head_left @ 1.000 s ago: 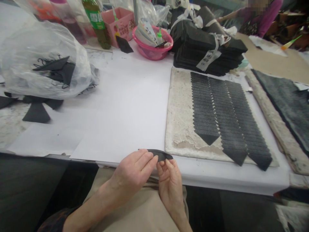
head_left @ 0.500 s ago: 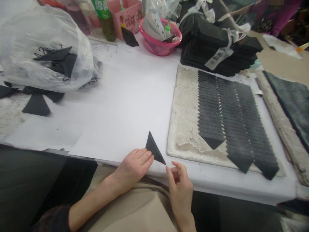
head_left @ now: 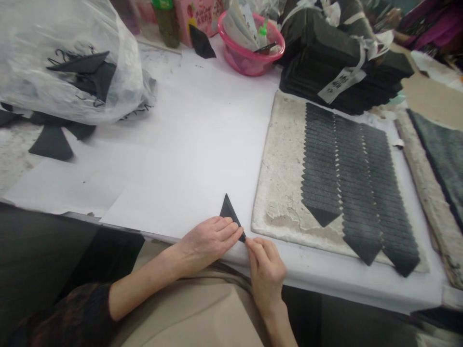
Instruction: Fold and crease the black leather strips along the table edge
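Observation:
A small black triangular fabric piece (head_left: 227, 210) lies at the table's near edge, its point facing away from me. My left hand (head_left: 211, 237) rests flat across its lower part, fingers stretched out and pressing on it. At the piece's lower right corner, the thumb and forefinger of my right hand (head_left: 265, 262) are pinched together on the tip. My left fingers cover much of the piece. To the right, similar black pointed pieces (head_left: 323, 215) lie overlapped in three columns on a worn pale board (head_left: 280, 193).
A clear plastic bag (head_left: 125, 58) with black pieces stands at the left, a loose black piece (head_left: 52, 143) near it. At the back are a pink basin (head_left: 249, 60), a green-labelled bottle (head_left: 168, 31) and a tied black stack (head_left: 307, 72). Another person's purple sleeve (head_left: 439, 24) shows far right.
My left hand has slid right along the piece, covering more of it. My right fingers have closed from a loose, open curl to a pinch at its corner. The view has shifted slightly.

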The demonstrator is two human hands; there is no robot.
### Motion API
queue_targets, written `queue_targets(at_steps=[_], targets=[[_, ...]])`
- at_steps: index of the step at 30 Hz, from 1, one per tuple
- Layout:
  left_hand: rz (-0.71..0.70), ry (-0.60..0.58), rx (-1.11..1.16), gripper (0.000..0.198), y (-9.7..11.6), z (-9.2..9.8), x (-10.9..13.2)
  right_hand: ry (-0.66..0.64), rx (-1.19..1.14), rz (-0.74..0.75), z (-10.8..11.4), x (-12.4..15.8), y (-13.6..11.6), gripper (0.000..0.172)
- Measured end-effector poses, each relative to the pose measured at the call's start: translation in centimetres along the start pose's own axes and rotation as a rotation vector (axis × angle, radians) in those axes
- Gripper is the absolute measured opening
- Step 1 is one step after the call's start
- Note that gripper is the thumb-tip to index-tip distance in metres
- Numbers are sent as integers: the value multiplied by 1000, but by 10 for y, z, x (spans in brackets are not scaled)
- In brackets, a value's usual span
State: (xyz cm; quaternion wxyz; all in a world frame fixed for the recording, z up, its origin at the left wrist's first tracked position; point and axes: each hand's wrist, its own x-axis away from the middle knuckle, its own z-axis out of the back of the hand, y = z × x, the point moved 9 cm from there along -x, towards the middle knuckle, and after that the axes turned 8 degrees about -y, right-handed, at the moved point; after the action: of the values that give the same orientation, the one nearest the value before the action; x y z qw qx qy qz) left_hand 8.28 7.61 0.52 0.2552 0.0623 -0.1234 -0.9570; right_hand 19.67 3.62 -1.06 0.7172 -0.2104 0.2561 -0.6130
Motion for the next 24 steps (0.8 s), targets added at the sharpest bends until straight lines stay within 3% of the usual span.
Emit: queue_targets(at_steps=[10, 19, 24], targets=[[-77, 3, -29, 29, 4, -3, 1, -21, 44, 71, 1, -1, -3, 25], [-76, 18, 40, 31, 1, 1, 0, 8, -14, -63, 2, 3, 7, 13], [-79, 17, 51, 32, 1, 0, 0, -33, 7, -48, 0, 1, 3, 11]])
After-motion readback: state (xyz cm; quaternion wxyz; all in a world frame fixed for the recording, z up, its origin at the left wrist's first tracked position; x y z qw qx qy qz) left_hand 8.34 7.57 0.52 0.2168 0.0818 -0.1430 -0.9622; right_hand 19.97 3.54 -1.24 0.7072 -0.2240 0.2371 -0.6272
